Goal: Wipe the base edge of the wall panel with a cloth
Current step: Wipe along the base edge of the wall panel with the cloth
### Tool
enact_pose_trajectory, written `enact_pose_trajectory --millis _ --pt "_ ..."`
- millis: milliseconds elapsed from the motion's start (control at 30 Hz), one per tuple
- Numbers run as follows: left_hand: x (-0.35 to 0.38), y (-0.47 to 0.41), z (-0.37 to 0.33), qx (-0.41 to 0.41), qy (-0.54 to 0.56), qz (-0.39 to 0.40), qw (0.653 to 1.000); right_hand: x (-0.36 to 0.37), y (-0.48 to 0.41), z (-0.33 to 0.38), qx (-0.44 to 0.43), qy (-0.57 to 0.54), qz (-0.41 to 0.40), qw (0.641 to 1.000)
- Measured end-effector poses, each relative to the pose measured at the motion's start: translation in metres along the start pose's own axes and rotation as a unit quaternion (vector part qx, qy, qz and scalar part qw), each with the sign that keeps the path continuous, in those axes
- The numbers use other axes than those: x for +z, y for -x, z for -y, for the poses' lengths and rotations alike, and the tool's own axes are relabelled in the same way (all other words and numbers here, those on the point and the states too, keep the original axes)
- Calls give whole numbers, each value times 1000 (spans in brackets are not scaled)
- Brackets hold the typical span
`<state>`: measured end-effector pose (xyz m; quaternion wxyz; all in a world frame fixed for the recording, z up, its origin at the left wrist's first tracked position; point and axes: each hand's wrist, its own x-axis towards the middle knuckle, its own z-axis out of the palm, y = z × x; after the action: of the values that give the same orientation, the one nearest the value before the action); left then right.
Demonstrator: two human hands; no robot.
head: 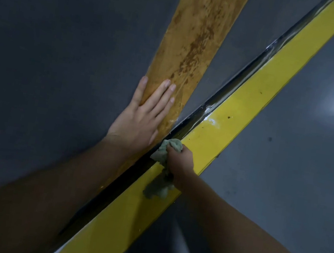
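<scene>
Two hands work close together at the foot of the wall (65,43). The left hand (141,117) lies flat with straight fingers on the lower part of the brown panel (193,42), holding nothing. The right hand (180,161) is curled tight round a green cloth (163,152) just below and to the right of it. The cloth's upper wad touches the base edge (231,82), a dark glossy strip between the wall and a yellow stripe (269,77) on the floor (287,168), and a loose tail hangs over the stripe. What matters for the next stroke is how that strip lies: its long axis runs on a diagonal, from near the person at lower left away to the upper right, and the cloth sits about midway along the part in view. The right hand is already on the line, so it is the one to travel. Judging by the wet sheen further up, a wipe would likely follow the strip away from the body or back along it, with the left hand serving as a brace. The panel's foot meets the strip just beside the cloth, so this short stretch is within easy reach.
</scene>
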<state>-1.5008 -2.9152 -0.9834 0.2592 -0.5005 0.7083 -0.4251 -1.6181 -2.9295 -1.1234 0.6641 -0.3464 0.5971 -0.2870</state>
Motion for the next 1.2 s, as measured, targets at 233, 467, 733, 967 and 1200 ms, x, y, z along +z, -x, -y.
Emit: enact_pose_trajectory --millis 233,467,733,967,1200 --pt "-16 -65 -23 -4 99 19 995 -43 -7 46 -51 139 -112 983" --pt "4 -69 -24 -1 77 -16 997 -40 -16 94 -20 225 -126 966" --pt "19 -91 -45 -46 84 -110 989 -33 -35 57 -159 258 -92 949" --pt "30 -83 -45 -19 120 -114 986 -59 -79 65 -106 91 -118 983" --pt "16 -84 -42 68 106 11 992 -65 -91 84 -104 162 -26 981"
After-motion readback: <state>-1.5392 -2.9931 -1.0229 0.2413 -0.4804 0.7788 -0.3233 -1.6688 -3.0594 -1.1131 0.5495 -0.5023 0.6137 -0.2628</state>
